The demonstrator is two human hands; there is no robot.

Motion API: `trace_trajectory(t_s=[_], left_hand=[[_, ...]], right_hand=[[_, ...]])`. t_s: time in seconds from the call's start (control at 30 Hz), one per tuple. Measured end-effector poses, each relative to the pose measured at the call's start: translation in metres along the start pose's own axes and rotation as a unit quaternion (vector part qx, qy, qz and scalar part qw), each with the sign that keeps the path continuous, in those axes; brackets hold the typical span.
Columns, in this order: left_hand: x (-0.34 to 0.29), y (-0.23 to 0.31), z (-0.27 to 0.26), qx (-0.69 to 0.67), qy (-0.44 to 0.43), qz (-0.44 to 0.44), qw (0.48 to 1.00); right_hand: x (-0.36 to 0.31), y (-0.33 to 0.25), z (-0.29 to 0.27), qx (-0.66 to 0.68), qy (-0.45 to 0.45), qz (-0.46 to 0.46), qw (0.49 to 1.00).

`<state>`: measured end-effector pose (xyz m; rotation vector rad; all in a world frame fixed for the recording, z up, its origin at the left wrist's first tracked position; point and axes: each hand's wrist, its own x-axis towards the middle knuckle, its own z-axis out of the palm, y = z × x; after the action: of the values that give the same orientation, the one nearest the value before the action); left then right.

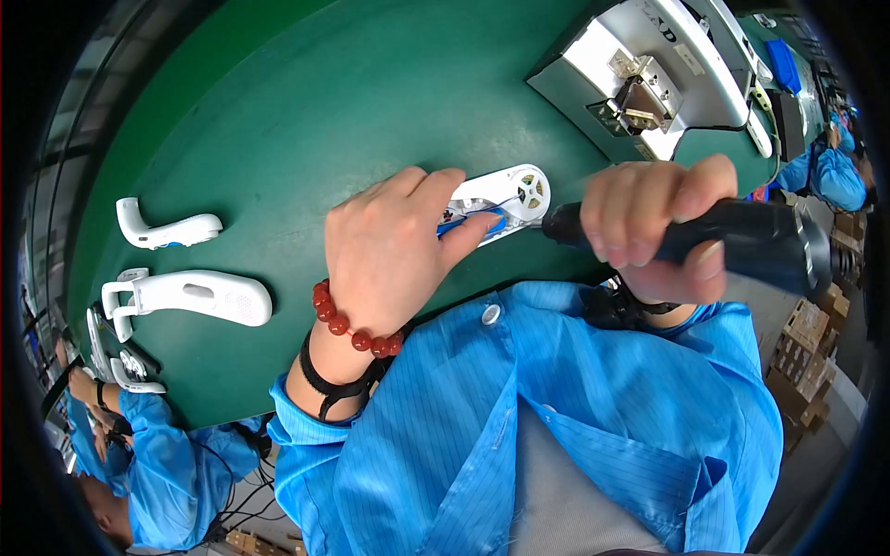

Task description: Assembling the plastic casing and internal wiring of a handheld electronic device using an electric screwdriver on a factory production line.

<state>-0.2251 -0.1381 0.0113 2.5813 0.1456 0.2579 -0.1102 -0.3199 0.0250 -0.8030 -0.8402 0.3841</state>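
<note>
On the green table lies an opened white device housing (499, 184) with a round spoked, brass-coloured part at its right end and a blue piece and thin wires inside. My left hand (394, 232) is closed over its left part, thumb on the blue piece; the fingers hide much of the housing. In my right hand (654, 218) a black electric screwdriver (742, 243) is gripped, lying nearly level. Its narrow tip points left, at or close to the housing's right end; whether it touches a screw I cannot tell.
White curved housings (199, 295) and a smaller white handle piece (167, 230) lie to the left, with more white parts beyond. A box-shaped machine with a metal fixture (640, 102) stands at the back right. Co-workers in blue sit at lower left and far right.
</note>
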Motion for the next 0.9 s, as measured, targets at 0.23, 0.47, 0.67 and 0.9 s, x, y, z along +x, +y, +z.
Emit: trace_trajectory(t_s=[0.23,0.47,0.67,0.9], left_hand=[[0.0,0.001,0.0,0.001,-0.005,-0.013,1.0],[0.001,0.001,0.0,0.0,-0.007,-0.011,1.0],[0.0,0.001,-0.001,-0.001,-0.01,-0.015,1.0],[0.001,0.002,-0.002,0.001,-0.008,-0.013,1.0]], right_hand=[[0.011,-0.01,-0.011,0.046,-0.027,0.049,0.997],[0.003,-0.008,-0.006,-0.028,-0.007,0.07,0.997],[0.004,-0.004,-0.003,-0.029,0.001,0.055,0.998],[0.013,-0.007,-0.011,0.048,-0.019,0.027,0.998]])
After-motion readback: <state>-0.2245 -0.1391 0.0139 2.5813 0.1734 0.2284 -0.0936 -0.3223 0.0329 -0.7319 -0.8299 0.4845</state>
